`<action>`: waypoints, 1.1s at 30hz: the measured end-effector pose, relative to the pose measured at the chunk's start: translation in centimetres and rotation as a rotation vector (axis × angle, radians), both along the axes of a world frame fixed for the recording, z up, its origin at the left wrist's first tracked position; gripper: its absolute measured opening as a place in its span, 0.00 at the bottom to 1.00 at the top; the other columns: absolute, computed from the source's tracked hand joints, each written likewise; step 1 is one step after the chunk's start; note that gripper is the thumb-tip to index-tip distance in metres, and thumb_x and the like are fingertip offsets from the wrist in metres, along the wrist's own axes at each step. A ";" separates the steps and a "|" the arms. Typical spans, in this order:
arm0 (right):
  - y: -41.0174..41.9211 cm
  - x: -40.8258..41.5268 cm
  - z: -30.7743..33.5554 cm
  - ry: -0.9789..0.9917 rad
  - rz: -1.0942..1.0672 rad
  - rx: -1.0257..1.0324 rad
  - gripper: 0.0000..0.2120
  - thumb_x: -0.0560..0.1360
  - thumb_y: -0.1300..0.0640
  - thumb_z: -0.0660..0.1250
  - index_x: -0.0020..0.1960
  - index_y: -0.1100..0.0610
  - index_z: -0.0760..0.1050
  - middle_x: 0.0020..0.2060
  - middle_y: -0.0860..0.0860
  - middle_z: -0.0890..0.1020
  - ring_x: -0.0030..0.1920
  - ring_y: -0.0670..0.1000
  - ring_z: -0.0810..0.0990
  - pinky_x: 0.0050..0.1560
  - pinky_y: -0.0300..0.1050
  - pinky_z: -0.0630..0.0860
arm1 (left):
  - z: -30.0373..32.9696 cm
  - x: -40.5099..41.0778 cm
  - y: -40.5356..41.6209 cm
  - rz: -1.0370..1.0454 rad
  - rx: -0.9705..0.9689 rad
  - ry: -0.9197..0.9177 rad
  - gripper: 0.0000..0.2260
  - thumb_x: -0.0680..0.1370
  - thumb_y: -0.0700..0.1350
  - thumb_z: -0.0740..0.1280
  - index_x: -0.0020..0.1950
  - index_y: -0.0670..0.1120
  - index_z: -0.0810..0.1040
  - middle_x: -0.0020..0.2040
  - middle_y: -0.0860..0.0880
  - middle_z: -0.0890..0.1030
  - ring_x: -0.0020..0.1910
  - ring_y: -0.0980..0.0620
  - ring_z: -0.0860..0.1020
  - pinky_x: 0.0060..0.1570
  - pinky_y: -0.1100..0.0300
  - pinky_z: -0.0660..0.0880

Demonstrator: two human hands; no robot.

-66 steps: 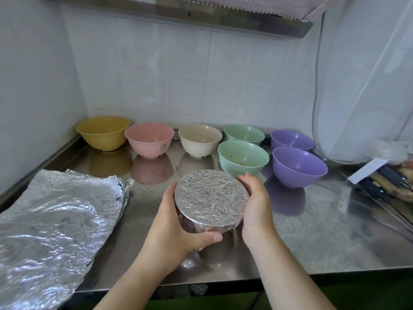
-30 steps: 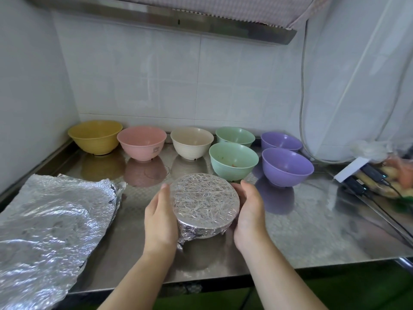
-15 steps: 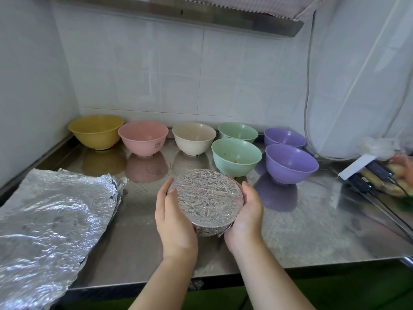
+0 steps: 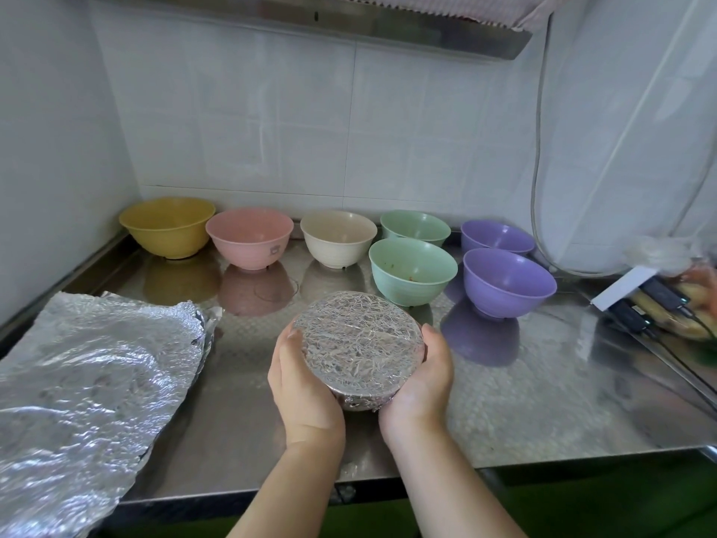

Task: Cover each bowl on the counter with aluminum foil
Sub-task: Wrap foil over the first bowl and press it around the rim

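A foil-wrapped bowl (image 4: pixel 359 343) is held above the steel counter (image 4: pixel 523 398), tilted toward me. My left hand (image 4: pixel 302 386) cups its left side and my right hand (image 4: pixel 421 378) cups its right side, fingers curled under it. Behind stand uncovered bowls: yellow (image 4: pixel 167 227), pink (image 4: pixel 249 236), cream (image 4: pixel 338 236), two green ones (image 4: pixel 412 269) (image 4: pixel 415 226), and two purple ones (image 4: pixel 509 281) (image 4: pixel 497 236). A stack of crinkled foil sheets (image 4: pixel 93 390) lies at the left.
A grey cable (image 4: pixel 537 157) hangs down the right wall. Black chargers with a white card (image 4: pixel 636 300) and a bag of food (image 4: pixel 694 300) sit at the far right. The counter's front edge (image 4: pixel 582 454) runs just below my wrists.
The covered bowl has been lifted off the counter and tipped toward me. Both hands have slid from its sides to cup it from below.
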State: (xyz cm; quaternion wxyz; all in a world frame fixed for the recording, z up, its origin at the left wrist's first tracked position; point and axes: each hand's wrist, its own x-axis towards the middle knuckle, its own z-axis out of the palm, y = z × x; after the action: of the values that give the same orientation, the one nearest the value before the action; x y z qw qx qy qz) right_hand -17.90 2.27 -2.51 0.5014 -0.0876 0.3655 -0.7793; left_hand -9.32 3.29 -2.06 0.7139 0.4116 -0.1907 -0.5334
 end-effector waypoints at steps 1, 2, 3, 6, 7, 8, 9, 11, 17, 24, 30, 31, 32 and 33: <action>0.1 0.0 0.0 0.013 0.012 0.002 0.16 0.84 0.52 0.59 0.51 0.57 0.84 0.50 0.58 0.88 0.53 0.59 0.86 0.55 0.51 0.79 | 0.1 0.1 0.1 -0.016 -0.014 -0.025 0.12 0.85 0.43 0.58 0.50 0.51 0.81 0.37 0.62 0.85 0.37 0.66 0.82 0.36 0.71 0.76; 0.1 -0.2 0.0 0.026 0.030 0.005 0.16 0.84 0.52 0.59 0.52 0.57 0.84 0.50 0.58 0.88 0.53 0.59 0.86 0.55 0.52 0.79 | 0.1 0.4 0.3 -0.037 -0.024 -0.064 0.12 0.86 0.43 0.59 0.49 0.53 0.79 0.36 0.65 0.84 0.37 0.69 0.81 0.37 0.72 0.75; 0.2 -0.6 0.0 0.046 0.048 0.013 0.15 0.84 0.53 0.60 0.51 0.57 0.84 0.50 0.58 0.88 0.53 0.59 0.86 0.55 0.52 0.79 | 0.1 0.7 0.4 -0.067 -0.029 -0.108 0.11 0.86 0.44 0.59 0.48 0.55 0.78 0.35 0.68 0.82 0.38 0.71 0.80 0.41 0.72 0.73; 0.4 -2.1 0.2 0.142 0.099 0.063 0.15 0.83 0.52 0.62 0.52 0.58 0.85 0.49 0.57 0.88 0.53 0.59 0.86 0.55 0.51 0.79 | -0.1 2.0 0.1 -0.103 -0.040 -0.214 0.10 0.85 0.47 0.61 0.52 0.55 0.82 0.47 0.63 0.86 0.54 0.63 0.81 0.59 0.62 0.72; 0.5 -2.7 0.4 0.176 0.114 0.069 0.16 0.83 0.51 0.62 0.54 0.60 0.85 0.50 0.58 0.88 0.53 0.59 0.85 0.54 0.51 0.78 | -0.2 2.5 -0.1 -0.107 -0.064 -0.229 0.11 0.83 0.49 0.62 0.56 0.53 0.84 0.53 0.58 0.86 0.60 0.56 0.82 0.65 0.56 0.73; 0.5 -3.2 0.7 0.213 0.123 0.068 0.18 0.82 0.51 0.62 0.57 0.61 0.85 0.51 0.58 0.88 0.53 0.58 0.85 0.53 0.50 0.78 | 0.0 2.9 -0.1 -0.108 -0.085 -0.245 0.14 0.82 0.50 0.62 0.61 0.51 0.84 0.58 0.54 0.86 0.63 0.53 0.81 0.70 0.49 0.73; 0.5 -3.7 1.1 0.245 0.129 0.058 0.18 0.81 0.51 0.63 0.59 0.62 0.84 0.52 0.57 0.88 0.53 0.57 0.86 0.51 0.48 0.79 | 0.3 3.1 0.0 -0.105 -0.096 -0.258 0.17 0.80 0.52 0.62 0.64 0.49 0.84 0.60 0.52 0.86 0.65 0.52 0.81 0.72 0.44 0.72; 0.2 -4.0 1.8 0.279 0.147 0.032 0.18 0.79 0.51 0.65 0.60 0.62 0.84 0.52 0.55 0.89 0.51 0.53 0.87 0.50 0.45 0.80 | 0.6 3.3 -0.1 -0.109 -0.095 -0.271 0.20 0.78 0.53 0.61 0.65 0.50 0.83 0.62 0.53 0.85 0.66 0.53 0.80 0.74 0.42 0.70; -0.5 -2.9 1.6 0.246 0.188 0.081 0.22 0.85 0.50 0.59 0.63 0.65 0.82 0.57 0.62 0.87 0.63 0.64 0.84 0.72 0.62 0.75 | 0.3 2.0 -0.2 -0.125 -0.036 -0.202 0.18 0.78 0.55 0.61 0.64 0.55 0.84 0.62 0.56 0.84 0.67 0.54 0.79 0.72 0.47 0.71; -1.0 -2.5 0.8 0.129 0.153 0.082 0.23 0.85 0.51 0.58 0.63 0.68 0.81 0.59 0.68 0.84 0.65 0.69 0.81 0.73 0.66 0.72 | 0.4 1.2 -0.2 -0.062 0.029 -0.142 0.17 0.85 0.45 0.56 0.57 0.54 0.85 0.50 0.57 0.87 0.48 0.66 0.83 0.44 0.67 0.77; -1.1 -2.3 0.5 0.104 0.111 0.092 0.25 0.85 0.49 0.57 0.66 0.69 0.79 0.59 0.68 0.84 0.64 0.70 0.81 0.71 0.64 0.74 | 0.6 0.9 0.1 -0.036 0.026 -0.174 0.17 0.85 0.43 0.55 0.56 0.55 0.83 0.51 0.59 0.84 0.43 0.73 0.80 0.36 0.76 0.74; -1.0 -2.3 0.5 0.108 0.104 0.097 0.25 0.85 0.49 0.57 0.66 0.69 0.79 0.59 0.68 0.84 0.63 0.69 0.82 0.69 0.63 0.75 | 0.7 1.0 0.1 -0.048 0.030 -0.169 0.17 0.85 0.44 0.55 0.57 0.54 0.84 0.52 0.58 0.85 0.45 0.70 0.82 0.38 0.74 0.75; -0.8 -2.2 0.6 0.112 0.094 0.105 0.25 0.86 0.49 0.57 0.67 0.69 0.79 0.58 0.68 0.84 0.63 0.68 0.83 0.68 0.62 0.75 | 0.6 1.1 0.0 -0.060 0.027 -0.165 0.16 0.85 0.45 0.56 0.59 0.53 0.85 0.52 0.56 0.86 0.49 0.66 0.83 0.42 0.71 0.77; -0.6 -2.1 0.7 0.118 0.074 0.112 0.25 0.86 0.48 0.57 0.66 0.68 0.80 0.58 0.67 0.85 0.62 0.67 0.83 0.67 0.60 0.76 | 0.5 1.3 0.0 -0.079 0.027 -0.159 0.16 0.84 0.47 0.57 0.61 0.53 0.85 0.55 0.56 0.87 0.54 0.61 0.84 0.50 0.66 0.79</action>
State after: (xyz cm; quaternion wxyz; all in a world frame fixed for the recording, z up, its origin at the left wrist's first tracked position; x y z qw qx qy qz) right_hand -19.98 1.67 -1.77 0.5114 -0.1187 0.4341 -0.7321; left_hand -8.04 3.33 -1.55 0.6695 0.4545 -0.2553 -0.5292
